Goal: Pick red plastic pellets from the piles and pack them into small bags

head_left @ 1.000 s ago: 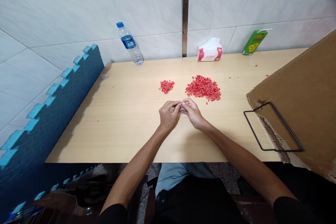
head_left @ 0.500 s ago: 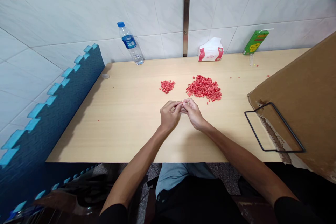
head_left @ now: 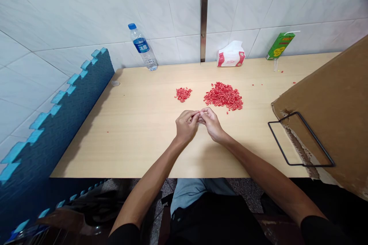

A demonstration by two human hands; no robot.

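Observation:
My left hand point(head_left: 185, 126) and my right hand point(head_left: 211, 123) meet fingertip to fingertip just above the wooden table point(head_left: 138, 130), near its middle. Both are pinched closed around something tiny and reddish that I cannot make out. Just beyond them lies a large heap of small red pieces point(head_left: 223, 96). A smaller heap of the same red pieces point(head_left: 183, 94) sits to its left.
A water bottle point(head_left: 142, 47), a tissue pack point(head_left: 230, 55) and a green drink carton point(head_left: 279, 45) stand along the tiled back wall. A cardboard box point(head_left: 333, 115) with a black wire frame point(head_left: 299, 139) covers the table's right end. Blue foam mats point(head_left: 54, 122) lean at the left.

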